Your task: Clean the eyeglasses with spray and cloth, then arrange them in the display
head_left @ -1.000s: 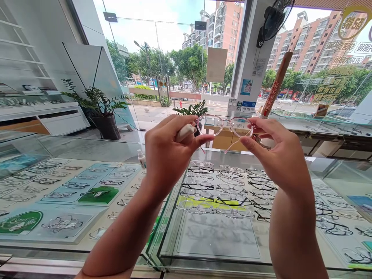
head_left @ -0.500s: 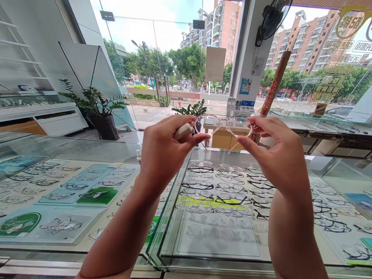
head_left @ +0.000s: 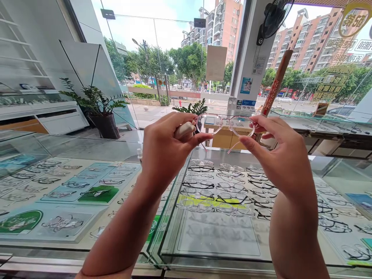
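Note:
A pair of eyeglasses (head_left: 226, 118) with round, clear pinkish frames is held up level above the display counter, temples pointing down toward me. My left hand (head_left: 170, 145) pinches the left end of the frame between thumb and fingers. Also within that hand is a whitish rounded object (head_left: 185, 131), partly covered by the fingers, whose kind I cannot make out. At the opposite end, my right hand (head_left: 283, 157) has its thumb and fingers closed on the right side of the frame. Below both hands, rows of eyeglasses (head_left: 231, 188) lie inside a glass display case (head_left: 219, 242).
To the left, another glass case holds more frames on blue and green panels (head_left: 99, 193). Potted plants (head_left: 104, 126) stand beyond the counter. Farther back are a glass storefront, a patterned post (head_left: 274, 87), a wall fan (head_left: 271, 19) and another counter (head_left: 302, 126).
The eyeglasses and both hands have shifted very slightly to the right in view. My grip on the frame is the same.

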### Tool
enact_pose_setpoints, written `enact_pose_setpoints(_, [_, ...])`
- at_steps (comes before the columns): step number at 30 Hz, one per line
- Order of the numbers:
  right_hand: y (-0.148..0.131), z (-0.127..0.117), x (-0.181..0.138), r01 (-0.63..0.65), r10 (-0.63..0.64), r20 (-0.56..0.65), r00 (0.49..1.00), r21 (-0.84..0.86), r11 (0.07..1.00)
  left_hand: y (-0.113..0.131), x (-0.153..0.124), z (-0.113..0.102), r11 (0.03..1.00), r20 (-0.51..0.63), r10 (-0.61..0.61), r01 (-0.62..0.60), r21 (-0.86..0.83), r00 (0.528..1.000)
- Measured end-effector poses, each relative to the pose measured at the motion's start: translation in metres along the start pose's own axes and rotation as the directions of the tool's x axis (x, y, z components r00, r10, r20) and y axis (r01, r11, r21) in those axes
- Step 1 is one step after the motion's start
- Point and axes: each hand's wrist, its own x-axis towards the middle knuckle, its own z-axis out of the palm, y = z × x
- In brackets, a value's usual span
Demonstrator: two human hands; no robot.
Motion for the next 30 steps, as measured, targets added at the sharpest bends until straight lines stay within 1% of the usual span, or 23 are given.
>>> enact_pose_setpoints(6, [0.0059,0.0025,-0.0014,-0.034,0.032,0.045,0.998,0.030,0.999,0.0032,-0.0026,0.0001,0.998,-0.024,0.038,-0.037,0.050,0.999])
enact_pose_setpoints(12, [0.0085,0.0048,-0.0020,-0.038,0.036,0.055,0.998,0.037,0.999,0.0076,-0.0030,-0.0014,0.997,-0.024,0.043,-0.041,0.064,0.999])
enact_pose_setpoints(22, [0.0032,0.0043,-0.0013,-0.008,0.008,0.011,1.000,0.019,1.000,-0.0016,-0.0010,-0.0021,0.999,-0.001,0.028,-0.028,0.031,1.000])
enact_pose_setpoints(30, [0.0023,0.0047,-0.0018,-0.017,0.017,-0.001,1.000,0.029,0.999,-0.0009,0.0004,-0.0033,1.000,0.005,-0.007,0.006,0.018,1.000])
